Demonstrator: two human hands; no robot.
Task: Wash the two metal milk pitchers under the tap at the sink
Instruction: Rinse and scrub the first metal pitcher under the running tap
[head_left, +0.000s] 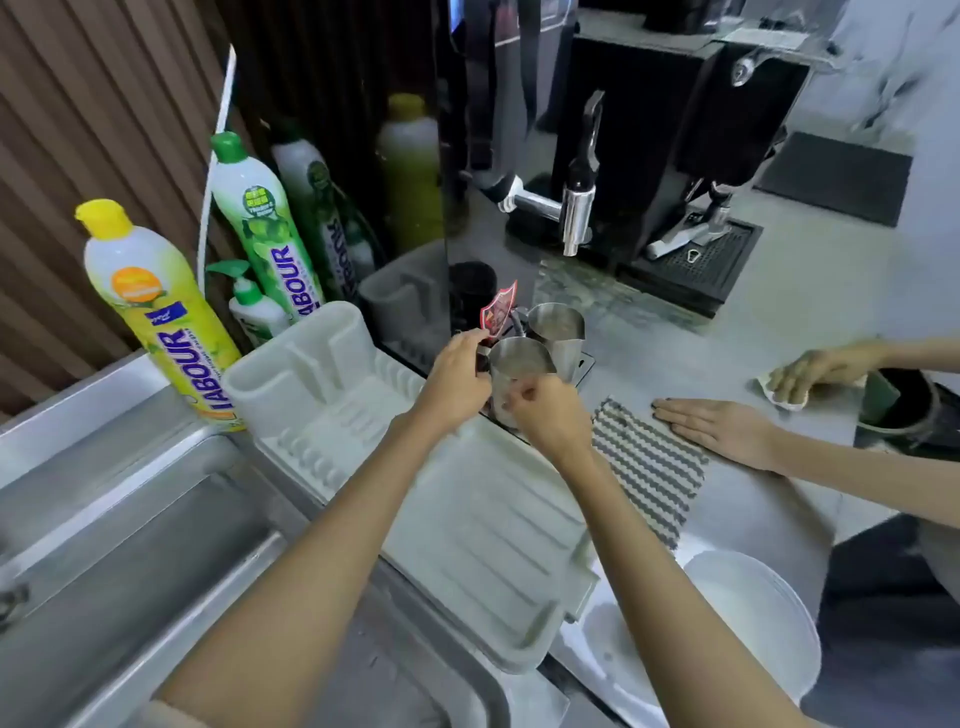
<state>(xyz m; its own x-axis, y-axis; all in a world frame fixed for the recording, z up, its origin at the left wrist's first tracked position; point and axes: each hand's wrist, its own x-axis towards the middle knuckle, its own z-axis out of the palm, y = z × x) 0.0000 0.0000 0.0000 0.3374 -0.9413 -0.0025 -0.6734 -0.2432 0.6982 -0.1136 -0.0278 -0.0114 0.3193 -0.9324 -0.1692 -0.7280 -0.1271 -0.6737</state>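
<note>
Two metal milk pitchers stand side by side on the counter behind the white drying rack. The nearer pitcher (519, 358) is between both my hands. My left hand (457, 374) grips its handle side at the left. My right hand (545, 415) wraps its front wall from below. The farther pitcher (558, 325) stands untouched just behind and to the right. The steel sink basin (119, 545) lies at the lower left; no tap over it is in view.
A white drying rack (467, 509) sits under my forearms. Dish soap bottles (156, 322) line the wall at left. An espresso machine (675, 156) stands behind. Another person's hands (722, 431) rest on the counter and a striped cloth (649, 462) at right. White plates (753, 613) sit lower right.
</note>
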